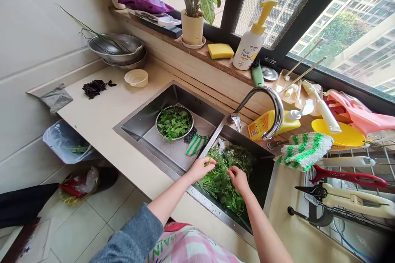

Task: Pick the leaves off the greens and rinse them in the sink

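Between the thumb and fingers of our left hand (201,170) we pinch a short green stem (210,162), in front and to the left of the arched chrome tap (271,91). The fingers of our right hand (238,178), nearer the tap, are curled with their tips drawn together at the leaves; we cannot tell whether they grasp a sprig or merely touch it. Beneath both hands we see a loose heap of leafy greens (219,183), spread through the dark rectangular metal basin (266,168) in front of the tap.

Left of the tap is a grey rectangular metal basin (205,121), where a round silver metal bowl (193,121) holds flat green leaves (173,122). Closer to the tap than that bowl lie a black scourer (190,134) and a small green-and-white striped cloth (196,145).

Right of the tap's base, partly behind its spout, we have a yellow plastic bottle with a white pump (261,125); farther right, a fluffy green-and-white cloth (305,151). On the ledge behind the tap stand a white plastic bottle with a yellow pump (248,51) and, farther left, a leafy plant in a cream pot (193,28).
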{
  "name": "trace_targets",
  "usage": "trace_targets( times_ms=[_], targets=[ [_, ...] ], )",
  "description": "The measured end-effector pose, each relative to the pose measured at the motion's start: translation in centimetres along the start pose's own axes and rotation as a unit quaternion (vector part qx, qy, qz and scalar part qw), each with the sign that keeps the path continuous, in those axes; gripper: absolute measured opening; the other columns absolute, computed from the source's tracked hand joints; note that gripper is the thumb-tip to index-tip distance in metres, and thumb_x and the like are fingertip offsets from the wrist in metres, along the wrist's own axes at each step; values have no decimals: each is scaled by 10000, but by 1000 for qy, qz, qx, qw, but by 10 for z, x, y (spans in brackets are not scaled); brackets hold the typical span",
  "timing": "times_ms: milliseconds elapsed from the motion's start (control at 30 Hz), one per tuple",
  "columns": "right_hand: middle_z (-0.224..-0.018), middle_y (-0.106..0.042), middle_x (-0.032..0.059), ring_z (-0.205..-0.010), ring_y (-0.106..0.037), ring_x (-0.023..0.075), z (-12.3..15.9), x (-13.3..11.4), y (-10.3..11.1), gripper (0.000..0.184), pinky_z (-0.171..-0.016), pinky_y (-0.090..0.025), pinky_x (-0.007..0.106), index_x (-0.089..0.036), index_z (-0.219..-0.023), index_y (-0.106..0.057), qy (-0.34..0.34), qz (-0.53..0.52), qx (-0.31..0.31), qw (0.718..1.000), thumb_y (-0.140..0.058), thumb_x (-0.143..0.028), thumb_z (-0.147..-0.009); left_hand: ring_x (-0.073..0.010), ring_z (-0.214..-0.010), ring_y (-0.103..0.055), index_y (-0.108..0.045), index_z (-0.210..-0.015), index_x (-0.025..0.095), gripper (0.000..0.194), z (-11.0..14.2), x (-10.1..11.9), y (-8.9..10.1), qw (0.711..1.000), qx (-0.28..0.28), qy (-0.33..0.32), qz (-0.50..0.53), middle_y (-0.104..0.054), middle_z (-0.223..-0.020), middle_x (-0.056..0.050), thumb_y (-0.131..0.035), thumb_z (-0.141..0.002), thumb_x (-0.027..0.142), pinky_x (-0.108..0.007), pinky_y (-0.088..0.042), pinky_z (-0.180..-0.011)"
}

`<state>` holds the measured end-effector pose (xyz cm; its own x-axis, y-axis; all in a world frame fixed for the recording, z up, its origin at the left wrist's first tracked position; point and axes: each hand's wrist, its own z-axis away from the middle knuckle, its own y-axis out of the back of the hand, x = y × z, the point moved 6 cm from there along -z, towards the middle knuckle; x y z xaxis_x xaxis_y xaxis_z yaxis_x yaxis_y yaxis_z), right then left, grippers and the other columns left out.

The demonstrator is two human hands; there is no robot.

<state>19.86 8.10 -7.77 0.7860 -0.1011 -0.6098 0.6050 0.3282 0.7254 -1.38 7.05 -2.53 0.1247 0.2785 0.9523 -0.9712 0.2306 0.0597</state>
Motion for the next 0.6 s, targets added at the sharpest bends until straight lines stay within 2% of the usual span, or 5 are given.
trace_targets(
  times_ms=[133, 267, 400, 500, 600],
  targets=[
    [-601, -528, -5, -528, -416, 128, 19, -33, 22, 265, -509, -311, 231, -183, -724, -587, 44, -50, -17, 998, -468, -415, -770, -158, -841, -577, -671, -928, 186, 222, -8, 25, -4, 990, 6, -80, -119, -626, -919, -43, -540, -764, 257, -271, -426, -810],
    [-589, -496, -14, -526, -400, 119, 32, -65, 40, 246, -496, -301, 223, -184, -704, -571, 81, -63, -41, 994, -456, -382, -794, -165, -844, -558, -677, -961, 217, 241, -17, 42, -28, 962, -56, -141, -228, -590, -912, -43, -584, -744, 264, -261, -416, -785],
    [-606, -500, -1, -550, -417, 124, 36, -87, 55, 230, -507, -313, 223, -183, -703, -560, 122, -18, -22, 992, -422, -328, -815, -173, -795, -560, -696, -753, 201, 169, -23, 44, -48, 940, -107, -146, -290, -622, -785, -35, -548, -777, 279, -261, -397, -738],
    [-651, -514, 11, -586, -436, 129, 36, -97, 59, 201, -553, -332, 231, -184, -708, -550, 156, 37, -7, 987, -409, -283, -811, -177, -732, -556, -660, -673, 183, 203, -25, 46, -52, 931, -100, -134, -324, -621, -699, -35, -523, -790, 277, -263, -380, -689],
    [-615, -467, -7, -569, -405, 118, 34, -99, 59, 201, -549, -313, 228, -187, -653, -513, 161, 33, 21, 986, -399, -262, -800, -182, -725, -550, -630, -663, 175, 208, -24, 51, -53, 928, -80, -137, -337, -622, -700, -43, -500, -800, 261, -263, -362, -656]
  ],
)
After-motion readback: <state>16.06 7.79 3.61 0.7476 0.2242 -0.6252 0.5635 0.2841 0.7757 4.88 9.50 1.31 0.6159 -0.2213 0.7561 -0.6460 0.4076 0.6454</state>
